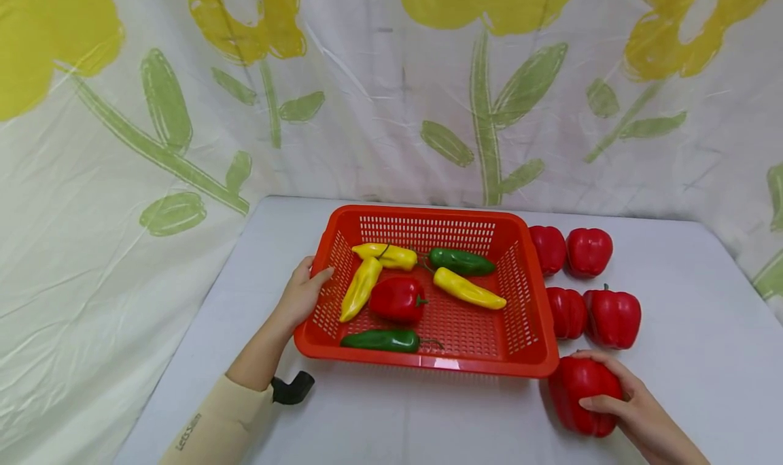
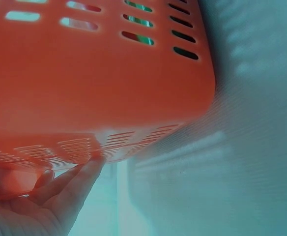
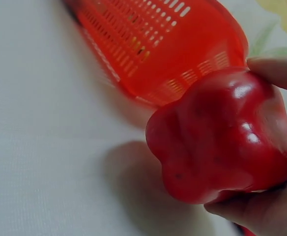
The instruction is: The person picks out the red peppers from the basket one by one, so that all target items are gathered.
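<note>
My left hand [image 1: 304, 291] grips the left rim of a red plastic basket [image 1: 428, 363]; in the left wrist view its fingers [image 2: 84, 179] press against the slotted basket wall [image 2: 109, 88]. Inside the basket lie three long yellow peppers [image 1: 361, 289], two long green peppers [image 1: 380, 340] and one red bell pepper [image 1: 396, 300]. By the basket's front right corner, my right hand [image 1: 636, 400] holds another red bell pepper [image 1: 584, 390] between thumb and fingers. The right wrist view shows that pepper's lobed end [image 3: 217, 142], with its shadow on the cloth beside it.
Several more red bell peppers [image 1: 614, 317] stand right of the basket, the nearest ones partly hidden by its wall. A black curved piece [image 1: 295, 388] shows beside the left sleeve [image 1: 226, 417]. Behind the white table [image 1: 367, 417] hangs a flowered curtain [image 1: 379, 145].
</note>
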A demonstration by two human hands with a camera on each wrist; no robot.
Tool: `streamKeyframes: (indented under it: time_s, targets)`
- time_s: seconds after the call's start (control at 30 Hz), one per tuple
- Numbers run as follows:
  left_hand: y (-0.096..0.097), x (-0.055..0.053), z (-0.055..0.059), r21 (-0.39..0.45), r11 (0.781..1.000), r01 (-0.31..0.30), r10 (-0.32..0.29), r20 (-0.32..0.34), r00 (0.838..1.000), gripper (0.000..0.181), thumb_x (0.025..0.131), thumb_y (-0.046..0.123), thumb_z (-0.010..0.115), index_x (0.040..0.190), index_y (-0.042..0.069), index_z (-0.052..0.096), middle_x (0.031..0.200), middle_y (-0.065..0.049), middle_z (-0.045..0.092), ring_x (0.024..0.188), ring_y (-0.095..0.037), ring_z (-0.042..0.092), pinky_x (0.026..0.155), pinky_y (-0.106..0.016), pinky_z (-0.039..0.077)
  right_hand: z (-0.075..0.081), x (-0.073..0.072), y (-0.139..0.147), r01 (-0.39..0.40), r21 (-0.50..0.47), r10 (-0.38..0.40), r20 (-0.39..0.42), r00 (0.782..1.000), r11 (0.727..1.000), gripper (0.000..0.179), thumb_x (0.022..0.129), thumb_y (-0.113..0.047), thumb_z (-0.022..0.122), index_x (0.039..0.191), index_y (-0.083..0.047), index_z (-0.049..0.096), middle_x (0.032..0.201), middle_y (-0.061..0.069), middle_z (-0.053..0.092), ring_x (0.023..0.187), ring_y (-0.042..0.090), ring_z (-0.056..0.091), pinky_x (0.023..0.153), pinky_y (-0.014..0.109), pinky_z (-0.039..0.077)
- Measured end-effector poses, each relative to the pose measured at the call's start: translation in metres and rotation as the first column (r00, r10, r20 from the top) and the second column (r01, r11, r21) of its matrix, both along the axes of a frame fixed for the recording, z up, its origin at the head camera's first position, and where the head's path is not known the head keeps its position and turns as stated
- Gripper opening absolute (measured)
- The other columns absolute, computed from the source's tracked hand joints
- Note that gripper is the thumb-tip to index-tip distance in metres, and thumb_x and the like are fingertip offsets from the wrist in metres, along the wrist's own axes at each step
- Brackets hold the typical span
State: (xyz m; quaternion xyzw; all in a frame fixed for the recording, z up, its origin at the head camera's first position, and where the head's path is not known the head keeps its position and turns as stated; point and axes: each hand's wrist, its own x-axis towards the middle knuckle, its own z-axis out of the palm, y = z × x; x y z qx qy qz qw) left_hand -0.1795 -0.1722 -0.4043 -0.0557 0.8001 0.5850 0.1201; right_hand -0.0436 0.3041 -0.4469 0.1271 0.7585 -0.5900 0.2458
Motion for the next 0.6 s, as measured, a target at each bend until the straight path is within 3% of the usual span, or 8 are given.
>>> streamKeyframes:
  time_s: [0.1, 0.27, 0.6]
  targets:
    - [0.0000, -0.0004, -0.0004, -0.002, 1.000, 0.003, -0.003, -0.002, 1.000, 0.038, 0.099, 0.023, 0.039, 0.130, 0.002, 0.034, 0.115, -0.024, 0.055, 0.092, -0.030, 0.064, 0.075, -0.039, 0.057, -0.0011, 0.0002, -0.0011, -0.002, 0.022, 0.002, -0.002, 1.000, 1.000, 0.060, 0.085, -0.018, 0.066, 0.131, -0.041, 0.034, 0.122, -0.014, 0.043, 0.113, 0.020, 0.041, 0.086, 0.042, 0.054]
    - [-0.0001, -0.0010, -0.0018, -0.006, 1.000, 0.008, -0.008, -0.007, 1.000, 0.039, 0.099, 0.024, 0.039, 0.131, 0.002, 0.034, 0.116, -0.025, 0.055, 0.091, -0.029, 0.065, 0.074, -0.039, 0.058, -0.0034, 0.0013, -0.0047, -0.020, 0.075, 0.020, -0.007, 1.000, 0.997, 0.059, 0.084, -0.021, 0.067, 0.130, -0.039, 0.035, 0.135, 0.013, 0.036, 0.115, 0.026, 0.042, 0.083, 0.043, 0.055]
    - [0.0001, 0.0009, -0.0007, -0.012, 1.000, 0.008, -0.008, -0.011, 1.000, 0.039, 0.099, 0.023, 0.039, 0.132, 0.001, 0.034, 0.116, -0.024, 0.054, 0.091, -0.027, 0.064, 0.075, -0.038, 0.058, -0.0052, 0.0015, -0.0070, -0.037, 0.102, 0.040, -0.028, 0.999, 0.994, 0.064, 0.083, -0.022, 0.069, 0.134, -0.038, 0.033, 0.138, 0.020, 0.033, 0.115, 0.028, 0.042, 0.082, 0.043, 0.056]
